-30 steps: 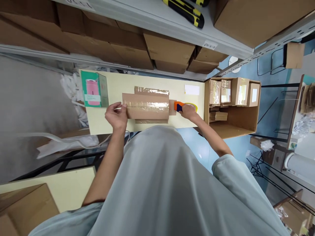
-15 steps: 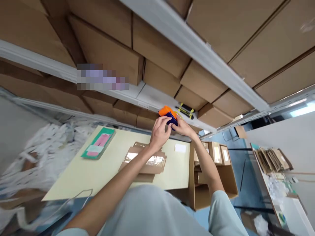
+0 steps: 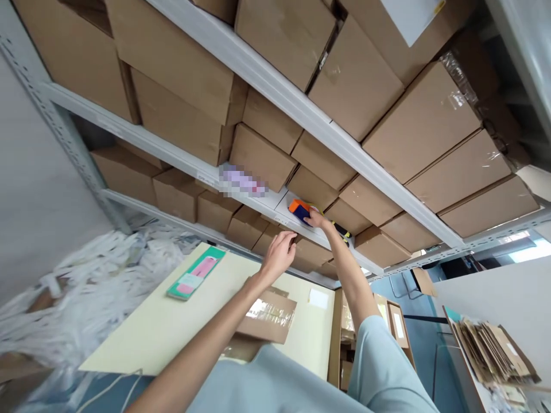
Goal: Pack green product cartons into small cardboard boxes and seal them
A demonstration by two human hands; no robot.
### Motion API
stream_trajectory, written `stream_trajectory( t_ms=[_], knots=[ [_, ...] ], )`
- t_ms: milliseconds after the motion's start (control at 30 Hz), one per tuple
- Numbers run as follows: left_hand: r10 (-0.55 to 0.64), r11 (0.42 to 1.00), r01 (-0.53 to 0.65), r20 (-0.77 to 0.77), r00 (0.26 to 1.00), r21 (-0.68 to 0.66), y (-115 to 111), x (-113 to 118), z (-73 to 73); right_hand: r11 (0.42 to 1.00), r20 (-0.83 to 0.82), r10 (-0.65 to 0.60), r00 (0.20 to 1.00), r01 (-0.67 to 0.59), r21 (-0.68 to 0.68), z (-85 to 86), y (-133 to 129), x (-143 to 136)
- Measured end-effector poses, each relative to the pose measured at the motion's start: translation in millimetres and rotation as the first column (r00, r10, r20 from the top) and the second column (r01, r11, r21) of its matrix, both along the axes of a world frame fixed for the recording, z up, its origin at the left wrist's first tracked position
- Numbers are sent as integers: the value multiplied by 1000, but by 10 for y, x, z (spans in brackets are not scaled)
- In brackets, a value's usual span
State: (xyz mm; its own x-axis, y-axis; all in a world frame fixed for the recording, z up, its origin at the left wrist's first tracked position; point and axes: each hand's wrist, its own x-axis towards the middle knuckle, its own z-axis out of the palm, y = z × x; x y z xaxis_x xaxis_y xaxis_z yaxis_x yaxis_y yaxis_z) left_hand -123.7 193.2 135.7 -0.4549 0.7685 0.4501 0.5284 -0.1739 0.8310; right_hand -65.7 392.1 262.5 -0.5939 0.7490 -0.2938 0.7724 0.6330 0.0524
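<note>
Tape dispenser, grasped by right fingers, at shelf edge; left fingers released, apart.

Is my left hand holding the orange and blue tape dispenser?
No, your right hand has the tape dispenser, while your left hand is apart from it.

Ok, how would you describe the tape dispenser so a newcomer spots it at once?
Find the pale metal rack of cardboard boxes above the pale yellow table. On its lower visible shelf, beside black-and-yellow tools, is the tape dispenser, under the right hand. Unlike those tools, it is orange and dark blue.
</note>
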Motion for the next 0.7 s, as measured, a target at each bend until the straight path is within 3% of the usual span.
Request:
stream_trajectory(
  t_ms=[100, 167, 267, 333, 433, 533, 600, 700],
  knots=[
    [8, 997, -6, 30, 1000, -78, -215, -86, -263, 999, -8, -35, 999, 35, 30, -89, -6, 23],
    [8, 986, 1, 53, 999, -164, -411, -140, -486, 992, -77, -69, 995, 77, 100, -235, -86, 168],
    [42, 930, -7, 88, 995, -367, -862, -223, -909, 953, -379, -46, 924, 154, 261, -683, -457, 661],
    [86, 857, -20, 105, 991, -515, -1239, -260, -1203, 936, -566, -16, 824, 212, 281, -1118, -944, 1123],
    [135, 739, -12, 130, 982, -673, -1740, -221, -1548, 954, -622, -145, 769, 275, 117, -1786, -1976, 1756],
    [120, 690, 14, 134, 984, -723, -1979, -43, -1730, 912, -540, -392, 745, 392, -121, -2274, -2953, 2065],
    [84, 689, 29, 120, 989, -724, -1981, 119, -1773, 833, -479, -549, 685, 496, -244, -2497, -3344, 2094],
    [66, 673, 29, 100, 993, -739, -1854, 355, -1773, 714, -443, -698, 563, 593, -372, -2730, -3510, 2004]
  ],
)
